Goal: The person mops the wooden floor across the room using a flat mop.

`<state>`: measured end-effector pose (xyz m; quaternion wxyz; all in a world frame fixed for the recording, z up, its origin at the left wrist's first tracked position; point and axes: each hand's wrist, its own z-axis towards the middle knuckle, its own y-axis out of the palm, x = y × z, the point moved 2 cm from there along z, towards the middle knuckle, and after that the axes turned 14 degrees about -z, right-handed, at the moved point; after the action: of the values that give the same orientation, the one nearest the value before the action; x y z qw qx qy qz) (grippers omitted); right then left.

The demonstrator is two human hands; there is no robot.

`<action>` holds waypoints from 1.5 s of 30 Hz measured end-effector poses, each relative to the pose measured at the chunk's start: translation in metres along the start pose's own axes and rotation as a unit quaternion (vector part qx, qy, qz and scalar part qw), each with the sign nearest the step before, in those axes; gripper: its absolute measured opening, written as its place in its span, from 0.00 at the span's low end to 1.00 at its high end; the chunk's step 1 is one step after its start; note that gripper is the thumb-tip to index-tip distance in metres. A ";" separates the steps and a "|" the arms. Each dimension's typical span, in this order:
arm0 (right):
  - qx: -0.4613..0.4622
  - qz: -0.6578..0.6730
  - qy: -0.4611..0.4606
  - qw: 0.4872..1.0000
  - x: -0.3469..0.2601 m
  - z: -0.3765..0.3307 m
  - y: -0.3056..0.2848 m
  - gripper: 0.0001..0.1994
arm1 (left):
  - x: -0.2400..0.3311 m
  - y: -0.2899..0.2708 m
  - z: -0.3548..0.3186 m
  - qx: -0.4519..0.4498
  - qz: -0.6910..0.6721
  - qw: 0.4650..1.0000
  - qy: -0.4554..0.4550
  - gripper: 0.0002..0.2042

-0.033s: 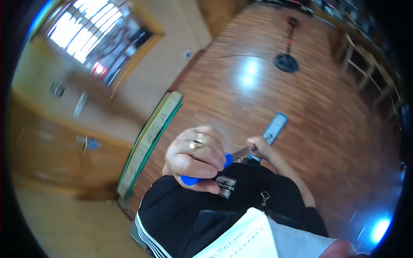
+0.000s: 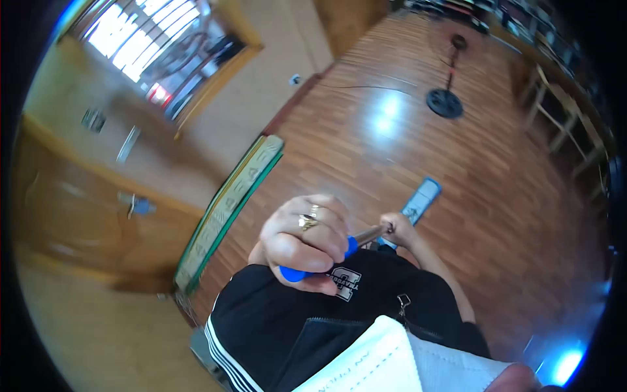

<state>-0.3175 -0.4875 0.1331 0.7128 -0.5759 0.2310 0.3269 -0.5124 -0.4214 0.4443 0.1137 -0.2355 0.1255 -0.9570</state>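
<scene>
A mop slants away from my body, and both my hands are closed around it. Near the middle of the view, my left hand [image 2: 305, 236], wearing rings, wraps the blue end grip [image 2: 293, 273]; blue shows on both sides of the fist. The brownish metal pole [image 2: 370, 236] runs from there to my right hand [image 2: 400, 230], which grips it lower down, farther off and to the right. Beyond that hand lies the flat blue-and-light mop head [image 2: 424, 193] on the wooden floor. The part of the pole under my right hand is hidden.
A folded, patterned mat with a green edge [image 2: 232, 212] lies along the left wall. A stand fan on a round black base [image 2: 445, 103] is far ahead, with a cable [image 2: 366, 87] on the floor. Wooden chair-like frames [image 2: 565, 121] line the right; a wooden door [image 2: 78, 215] is left.
The whole view has shifted slightly, so the room and my hands sit a little farther right. Both hands keep their hold on the mop.
</scene>
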 end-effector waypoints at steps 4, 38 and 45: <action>-0.033 0.008 -0.011 0.999 -0.011 0.010 0.026 0.12 | 0.035 0.000 -0.019 0.011 0.024 1.000 -0.003 0.14; 0.385 -0.219 0.522 0.729 -0.044 -0.391 0.005 0.04 | -0.155 0.219 0.065 -0.276 -0.421 0.858 -0.106 0.10; 0.517 -0.235 0.514 0.643 -0.122 -0.547 0.083 0.08 | -0.128 0.369 0.048 -0.436 -0.444 0.768 -0.151 0.08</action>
<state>-0.4354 -1.0337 0.0372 0.7143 -0.2243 0.5482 -0.3727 -0.3206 -0.7429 0.3228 -0.4211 -0.4305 0.3920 -0.6955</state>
